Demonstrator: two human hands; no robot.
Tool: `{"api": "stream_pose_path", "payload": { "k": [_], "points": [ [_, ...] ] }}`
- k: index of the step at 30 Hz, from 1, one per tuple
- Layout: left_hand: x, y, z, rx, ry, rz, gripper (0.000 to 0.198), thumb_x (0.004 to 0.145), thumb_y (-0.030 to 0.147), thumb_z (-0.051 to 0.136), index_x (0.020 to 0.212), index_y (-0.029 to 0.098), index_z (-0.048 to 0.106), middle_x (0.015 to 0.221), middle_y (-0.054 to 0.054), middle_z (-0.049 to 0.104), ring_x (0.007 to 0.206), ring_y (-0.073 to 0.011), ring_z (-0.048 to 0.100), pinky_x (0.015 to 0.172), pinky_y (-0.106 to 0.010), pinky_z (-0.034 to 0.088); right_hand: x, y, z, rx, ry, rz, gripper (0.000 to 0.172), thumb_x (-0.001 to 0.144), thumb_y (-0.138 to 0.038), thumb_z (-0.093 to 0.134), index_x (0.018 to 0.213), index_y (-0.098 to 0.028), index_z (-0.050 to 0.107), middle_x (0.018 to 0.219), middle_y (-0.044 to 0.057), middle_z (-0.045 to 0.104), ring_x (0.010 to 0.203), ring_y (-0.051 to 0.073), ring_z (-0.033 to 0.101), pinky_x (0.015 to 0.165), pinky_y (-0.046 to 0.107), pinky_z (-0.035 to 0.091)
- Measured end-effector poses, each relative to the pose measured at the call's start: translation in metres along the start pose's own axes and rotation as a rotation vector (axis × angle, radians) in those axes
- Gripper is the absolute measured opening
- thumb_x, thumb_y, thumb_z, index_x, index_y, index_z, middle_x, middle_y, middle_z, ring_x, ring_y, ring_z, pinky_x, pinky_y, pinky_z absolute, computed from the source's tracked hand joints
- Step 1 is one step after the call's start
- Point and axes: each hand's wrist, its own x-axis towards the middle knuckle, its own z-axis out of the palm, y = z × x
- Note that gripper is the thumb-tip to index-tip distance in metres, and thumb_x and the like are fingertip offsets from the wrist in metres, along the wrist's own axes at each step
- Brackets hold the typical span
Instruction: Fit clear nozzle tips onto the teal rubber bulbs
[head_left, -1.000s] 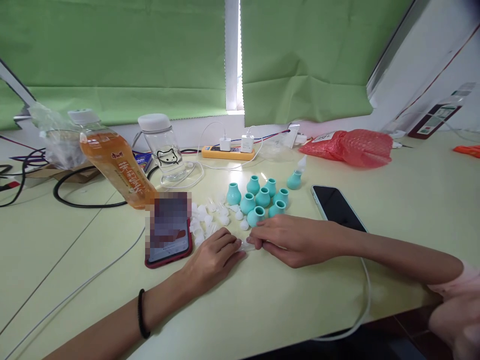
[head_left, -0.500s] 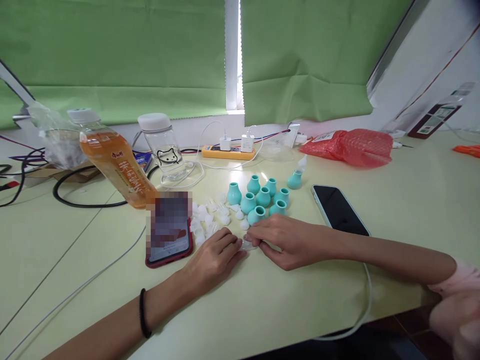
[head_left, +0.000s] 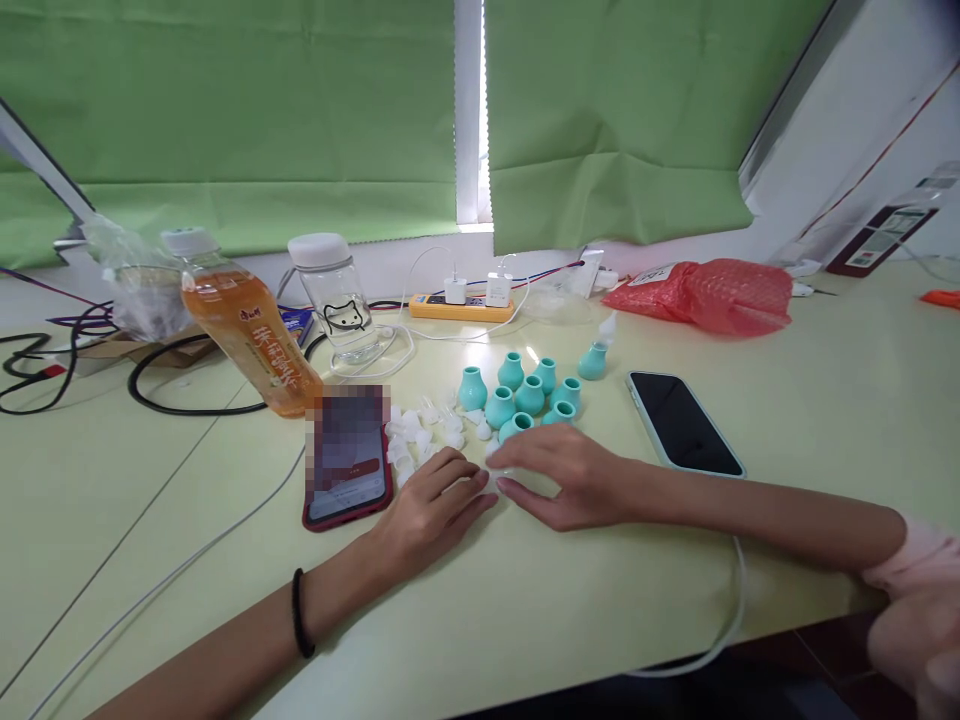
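My left hand (head_left: 435,500) rests at the table's near side, its thumb and fingers closed around a small clear plastic piece (head_left: 497,474) that is mostly hidden. Facing it, my right hand (head_left: 566,475) has thumb and forefinger parted on the other side of that piece. Just beyond my right fingers stand several turquoise squeeze bulbs (head_left: 529,394) with open necks. One turquoise bulb with a clear tip (head_left: 596,352) stands apart, behind the others. Small whitish, translucent plastic parts (head_left: 409,428) lie in a heap beyond my left hand.
A red-cased phone (head_left: 349,490) lies left of the heap, and another phone (head_left: 686,425) on the right. Behind are an orange drink bottle (head_left: 251,330), a clear cup (head_left: 341,305), a yellow power strip (head_left: 457,307) and a red bubble-wrap bag (head_left: 705,295). Cables cross the table (head_left: 187,620).
My right thumb and forefinger have spread apart from their pinch on the clear piece. My left hand stays nearly in place. The view has shifted slightly.
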Motion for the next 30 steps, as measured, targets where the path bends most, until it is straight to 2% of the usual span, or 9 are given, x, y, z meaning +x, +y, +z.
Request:
{"api": "stream_pose_path", "payload": {
  "k": [3, 7, 11, 14, 17, 20, 23, 27, 30],
  "points": [
    [0.009, 0.006, -0.003, -0.041, 0.168, -0.025, 0.025, 0.066, 0.006, 0.062, 0.089, 0.012, 0.054, 0.078, -0.006, 0.057, 0.075, -0.0147, 0.052, 0.063, -0.03, 0.047, 0.002, 0.002, -0.012, 0.056, 0.15, 0.078, 0.028, 0.075, -0.028, 0.053, 0.097, -0.012, 0.053, 0.081, 0.007, 0.063, 0.072, 0.014, 0.058, 0.061, 0.025, 0.045],
    [0.027, 0.014, -0.006, -0.096, 0.201, -0.071, 0.025, 0.067, 0.008, 0.062, 0.09, 0.014, 0.055, 0.081, -0.005, 0.057, 0.073, -0.0131, 0.053, 0.063, -0.028, 0.047, -0.003, 0.003, -0.019, 0.222, 0.127, 0.124, 0.018, 0.073, -0.024, 0.056, 0.086, -0.012, 0.059, 0.068, 0.003, 0.063, 0.06, 0.01, 0.057, 0.056, 0.021, 0.046],
    [0.042, 0.011, -0.001, -0.027, 0.112, -0.213, 0.029, 0.07, 0.024, 0.06, 0.096, 0.014, 0.052, 0.081, -0.006, 0.058, 0.076, -0.0154, 0.051, 0.065, -0.03, 0.045, -0.007, 0.014, -0.029, 0.349, 0.203, 0.35, 0.015, 0.07, -0.022, 0.057, 0.08, -0.012, 0.06, 0.066, 0.003, 0.061, 0.056, 0.01, 0.054, 0.052, 0.021, 0.047],
    [0.05, 0.004, 0.008, 0.217, -0.068, -0.381, 0.032, 0.07, 0.039, 0.056, 0.092, 0.016, 0.057, 0.078, -0.006, 0.057, 0.075, -0.0194, 0.048, 0.062, -0.034, 0.043, -0.008, 0.029, -0.039, 0.469, 0.222, 0.5, 0.014, 0.069, -0.023, 0.057, 0.076, -0.011, 0.059, 0.07, 0.005, 0.06, 0.061, 0.011, 0.054, 0.054, 0.022, 0.049],
    [0.054, -0.003, 0.019, 0.424, -0.234, -0.459, 0.032, 0.071, 0.047, 0.051, 0.085, 0.02, 0.061, 0.078, -0.006, 0.057, 0.076, -0.0227, 0.047, 0.06, -0.036, 0.039, -0.008, 0.041, -0.044, 0.563, 0.187, 0.554, 0.016, 0.066, -0.026, 0.059, 0.073, -0.011, 0.059, 0.071, 0.005, 0.059, 0.061, 0.011, 0.054, 0.053, 0.022, 0.048],
    [0.058, -0.004, 0.028, 0.477, -0.259, -0.44, 0.032, 0.071, 0.047, 0.049, 0.083, 0.021, 0.061, 0.078, -0.006, 0.057, 0.077, -0.0235, 0.047, 0.06, -0.036, 0.038, -0.01, 0.044, -0.043, 0.574, 0.168, 0.554, 0.017, 0.065, -0.025, 0.061, 0.074, -0.011, 0.059, 0.071, 0.005, 0.058, 0.062, 0.012, 0.054, 0.055, 0.023, 0.049],
    [0.06, -0.001, 0.028, 0.408, -0.172, -0.389, 0.023, 0.069, 0.039, 0.053, 0.08, 0.019, 0.058, 0.083, -0.006, 0.057, 0.079, -0.0229, 0.047, 0.061, -0.034, 0.038, -0.013, 0.04, -0.043, 0.56, 0.175, 0.507, 0.016, 0.065, -0.023, 0.061, 0.076, -0.012, 0.059, 0.073, 0.004, 0.059, 0.065, 0.012, 0.054, 0.059, 0.025, 0.049],
    [0.058, 0.013, 0.013, 0.143, 0.025, -0.31, 0.018, 0.063, 0.021, 0.056, 0.08, 0.017, 0.05, 0.096, -0.006, 0.056, 0.088, -0.0192, 0.05, 0.071, -0.031, 0.042, -0.017, 0.027, -0.044, 0.592, 0.2, 0.409, 0.017, 0.064, -0.021, 0.063, 0.079, -0.013, 0.059, 0.072, 0.004, 0.059, 0.065, 0.012, 0.055, 0.059, 0.026, 0.05],
    [0.048, 0.026, 0.001, 0.016, 0.047, -0.367, 0.021, 0.063, 0.016, 0.053, 0.082, 0.017, 0.045, 0.084, -0.003, 0.058, 0.075, -0.0137, 0.055, 0.066, -0.026, 0.045, -0.019, 0.015, -0.041, 0.594, 0.221, 0.279, 0.017, 0.066, -0.018, 0.062, 0.082, -0.012, 0.059, 0.07, 0.004, 0.06, 0.063, 0.012, 0.056, 0.057, 0.025, 0.049]
  ]
}}
